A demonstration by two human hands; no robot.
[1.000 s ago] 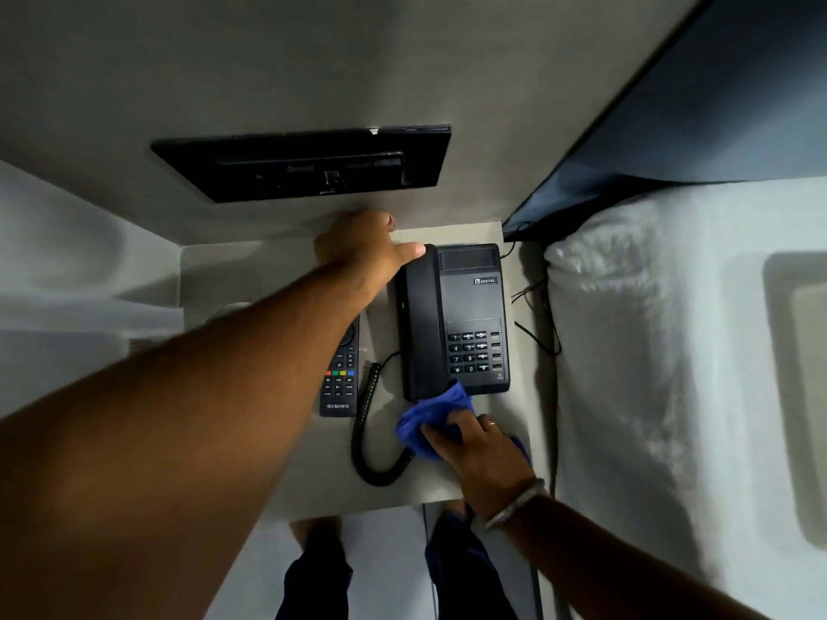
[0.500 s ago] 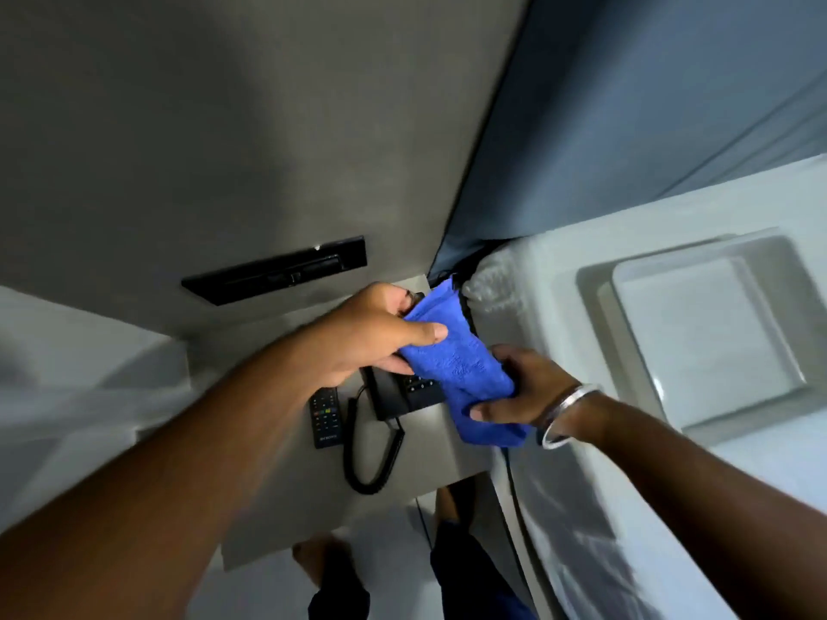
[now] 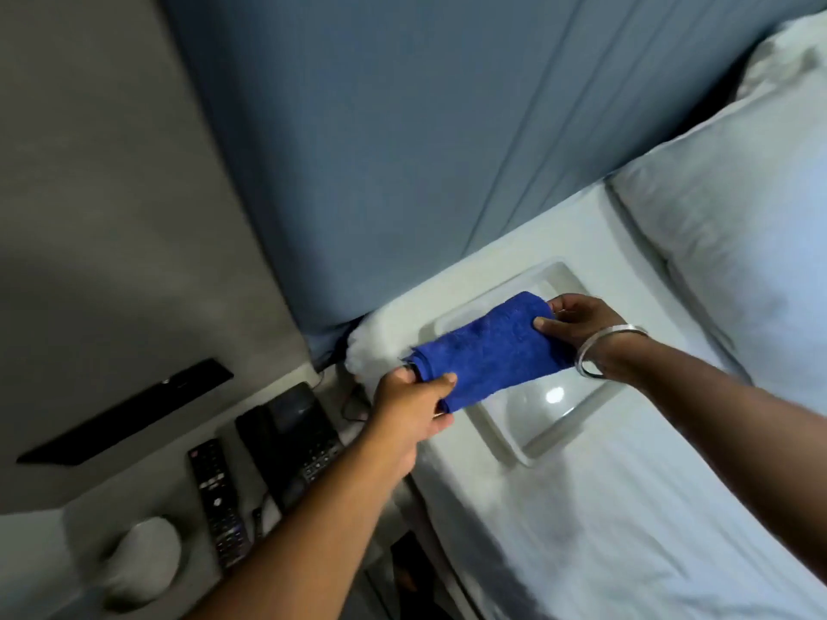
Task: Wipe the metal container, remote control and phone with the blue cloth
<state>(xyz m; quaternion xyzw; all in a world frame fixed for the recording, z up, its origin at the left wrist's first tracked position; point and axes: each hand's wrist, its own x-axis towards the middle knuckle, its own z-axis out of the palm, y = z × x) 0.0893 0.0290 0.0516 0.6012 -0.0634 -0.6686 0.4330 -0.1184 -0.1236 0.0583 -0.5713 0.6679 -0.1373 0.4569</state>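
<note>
Two hands: left hand [image 3: 414, 404] and right hand [image 3: 577, 326] both pinched the blue cloth [image 3: 485, 353], one at each end, thumbs on top and fingers curled under.
Cloth: stretched in a folded band at centre frame, held above the tray [image 3: 577, 413] that lay on the bed [image 3: 604, 507]; contact with the tray could not be told.
Step, as judged: refolding the cloth to bring up a fresh face.
Doing it well: keep even tension at both ends, square the edges, fold the used face inward, keep it clear of the sheet.
Phone: phone [image 3: 291, 431] at lower left on the bedside table [image 3: 89, 507], just beside the remote [image 3: 219, 498].
Metal container: possibly the grey rounded shape [image 3: 143, 559] at lower left; too blurred to confirm.
Hidden: left forearm covered the phone's lower corner and its cord; fingers under the cloth were unseen.
Hard to read: keypad and remote buttons smeared; dark wall panel [image 3: 130, 411] at left unclear.
Cut off: pillow [image 3: 738, 208] ran out at the right edge.
</note>
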